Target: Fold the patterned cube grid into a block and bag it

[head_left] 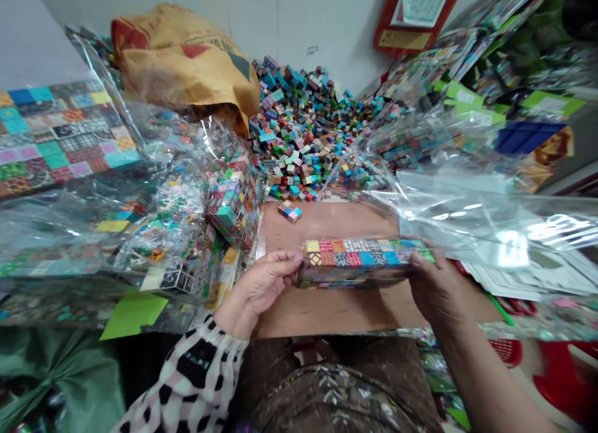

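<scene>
I hold the block slab (pixel 362 258) level above the brown board (pixel 336 308), just in front of my lap. It is a flat pack of small printed cubes in two rows, seemingly in a clear sleeve. I judge it fairly light but loose: nothing seems to bind the cubes but the film, so it would sag or spill if lifted by the middle. The ends are the place to grip, pressing inward. My left hand (pixel 261 286) pinches the left end, thumb on top. My right hand (pixel 432 286) clasps the right end, fingers wrapped under. The film looks slick. A clear bag (pixel 471 215) billows just beside my right hand. One small cluster (pixel 290 210) lies farther up the board, before the cube heap (pixel 303 128).
</scene>
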Demonstrator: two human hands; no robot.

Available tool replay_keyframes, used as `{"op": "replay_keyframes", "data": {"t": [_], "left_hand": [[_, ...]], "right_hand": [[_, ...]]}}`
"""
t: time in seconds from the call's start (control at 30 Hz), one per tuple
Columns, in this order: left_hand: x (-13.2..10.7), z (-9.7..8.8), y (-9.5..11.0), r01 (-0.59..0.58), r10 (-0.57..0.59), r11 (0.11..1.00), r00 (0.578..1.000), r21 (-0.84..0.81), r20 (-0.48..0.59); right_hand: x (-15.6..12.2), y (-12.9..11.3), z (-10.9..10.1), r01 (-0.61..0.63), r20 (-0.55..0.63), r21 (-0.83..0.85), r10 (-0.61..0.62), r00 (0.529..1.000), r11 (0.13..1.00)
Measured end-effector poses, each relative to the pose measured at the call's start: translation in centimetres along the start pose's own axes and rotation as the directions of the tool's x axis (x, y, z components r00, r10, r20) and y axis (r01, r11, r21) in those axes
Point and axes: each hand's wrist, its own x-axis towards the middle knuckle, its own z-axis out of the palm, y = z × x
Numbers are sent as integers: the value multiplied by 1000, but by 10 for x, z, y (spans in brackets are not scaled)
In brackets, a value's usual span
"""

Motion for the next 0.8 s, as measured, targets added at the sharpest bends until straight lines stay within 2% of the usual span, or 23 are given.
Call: {"op": "replay_keyframes", "data": {"t": [0.07, 0.27, 0.47, 0.6, 0.8], "left_hand": [[0, 0, -1, -31, 31, 999, 1000, 17, -5], [-4, 6, 0, -125, 131, 990, 984, 59, -119], [-9, 12, -3, -132, 129, 991, 986, -19, -110], [-10, 13, -5, -143, 134, 988, 981, -56, -143], [-11, 16, -5, -81, 57, 983, 987, -163, -148]], "right_hand": [[0, 1, -1, 5, -6, -4, -5, 1000, 1000], [1, 4, -5, -33, -26, 35, 34, 999, 999], [1, 6, -6, -5, -28, 13, 6, 1000, 1000], [0, 5, -6, -20, -41, -9, 20, 999, 1000], [1, 2, -3, -49, -45, 4, 49, 998, 999]]}}
